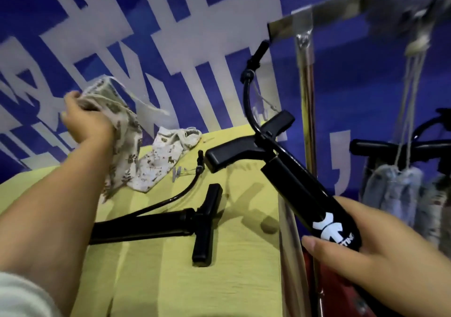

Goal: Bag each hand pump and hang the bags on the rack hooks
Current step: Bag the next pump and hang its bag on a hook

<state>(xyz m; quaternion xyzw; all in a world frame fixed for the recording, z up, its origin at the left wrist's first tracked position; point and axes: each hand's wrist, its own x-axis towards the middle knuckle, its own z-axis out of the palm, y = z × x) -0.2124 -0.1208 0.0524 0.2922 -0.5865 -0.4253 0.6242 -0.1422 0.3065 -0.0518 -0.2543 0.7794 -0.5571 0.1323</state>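
Right now the right hand (pixel 371 250) is gripping a pump (pixel 305 189) by the barrel's lower end, holding it tilted in the air past the table's right edge, handle up, hose (pixel 249 92) arcing toward the rack (pixel 305 77). The left hand (pixel 83 119) is clutching a bag (pixel 122 131) bunched at its top, lifting it above the table's far left corner, its lower end trailing to the table.

Risks, as I judge them: the bag mouth is looking bunched closed, so feeding the pump in one-handed could be snagging the T-handle or hose on the cloth. The loose hose could also be catching on the rack post. The grip is sitting low on the barrel, so the top-heavy pump may be swinging.

A second pump (pixel 151 226) is lying near the table's middle, hose curving toward the far edge. A second bag (pixel 170 155) is lying flat at the far edge. The table (pixel 219 280) is wearing a yellow cloth. Bagged pumps (pixel 400 185) are already hanging on the rack, right, blurred. Behind is a blue wall (pixel 146 48) with big white lettering.
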